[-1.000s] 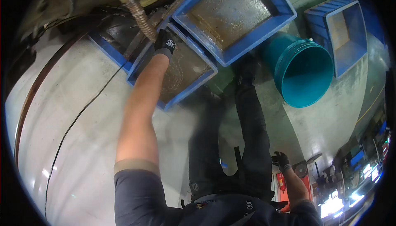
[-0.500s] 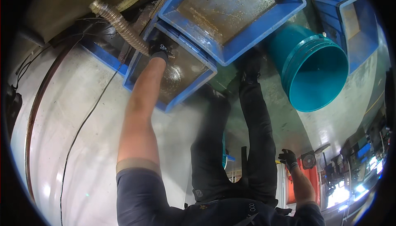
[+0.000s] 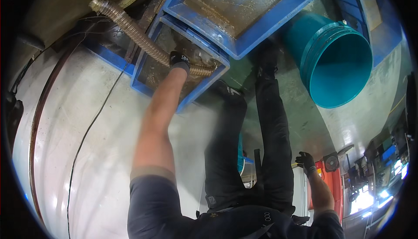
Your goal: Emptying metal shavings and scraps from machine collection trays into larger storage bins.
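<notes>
My left hand [image 3: 180, 60], in a black glove, is closed round a ribbed, translucent tan hose [image 3: 143, 38]. The hose comes down from the upper left, and its end lies past my hand, at the right side of a blue bin [image 3: 188, 105]. Brownish, wet-looking liquid or sludge covers the inside of that bin. Off to the right, away from the bins, my gloved right hand [image 3: 306, 162] hangs with its fingers apart and slightly bent, holding nothing that I can see.
A larger blue bin [image 3: 278, 36] with wet brown residue sits beyond the first. Right of it, a teal bucket [image 3: 310, 71] lies tipped toward me, near another blue bin [image 3: 385, 43]. A dark cable [image 3: 93, 121] crosses the pale floor at left. A red object [image 3: 330, 184] stands behind my right arm.
My left hand has moved right with the hose. The hose end now shows reaching across to the bin's right side. My right hand has barely shifted.
</notes>
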`<move>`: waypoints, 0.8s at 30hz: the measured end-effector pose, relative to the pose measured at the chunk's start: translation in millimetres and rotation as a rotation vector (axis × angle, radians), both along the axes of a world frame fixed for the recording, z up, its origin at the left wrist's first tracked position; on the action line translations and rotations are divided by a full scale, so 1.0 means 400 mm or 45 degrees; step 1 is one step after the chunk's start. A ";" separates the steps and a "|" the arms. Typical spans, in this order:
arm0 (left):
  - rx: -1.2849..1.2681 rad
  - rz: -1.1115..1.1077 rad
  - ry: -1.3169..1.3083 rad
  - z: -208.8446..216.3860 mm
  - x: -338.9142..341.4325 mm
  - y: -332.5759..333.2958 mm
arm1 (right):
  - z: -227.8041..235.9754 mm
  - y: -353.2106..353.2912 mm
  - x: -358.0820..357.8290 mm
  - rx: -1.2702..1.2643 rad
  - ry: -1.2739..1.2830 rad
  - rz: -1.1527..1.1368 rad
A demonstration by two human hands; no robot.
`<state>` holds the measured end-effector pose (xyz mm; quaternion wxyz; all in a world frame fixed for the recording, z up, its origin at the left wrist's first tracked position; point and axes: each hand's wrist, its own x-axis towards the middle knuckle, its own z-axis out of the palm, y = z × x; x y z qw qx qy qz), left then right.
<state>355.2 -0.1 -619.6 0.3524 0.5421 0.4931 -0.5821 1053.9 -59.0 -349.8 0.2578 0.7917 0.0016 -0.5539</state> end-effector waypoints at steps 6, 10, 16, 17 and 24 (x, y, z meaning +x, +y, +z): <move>0.121 0.095 -0.079 -0.005 0.091 -0.032 | 0.009 -0.028 -0.001 0.007 -0.087 -0.060; 0.185 0.257 -0.178 0.013 0.129 -0.028 | -0.001 -0.054 0.001 0.005 -0.034 -0.050; 0.205 0.312 -0.368 0.098 0.116 0.025 | -0.017 -0.046 -0.028 0.016 -0.030 -0.067; 0.198 0.308 -0.372 0.093 0.106 0.017 | -0.020 -0.045 -0.033 0.008 -0.054 -0.055; 0.431 0.483 -0.384 0.086 0.049 -0.064 | -0.046 -0.041 -0.048 0.016 -0.028 -0.009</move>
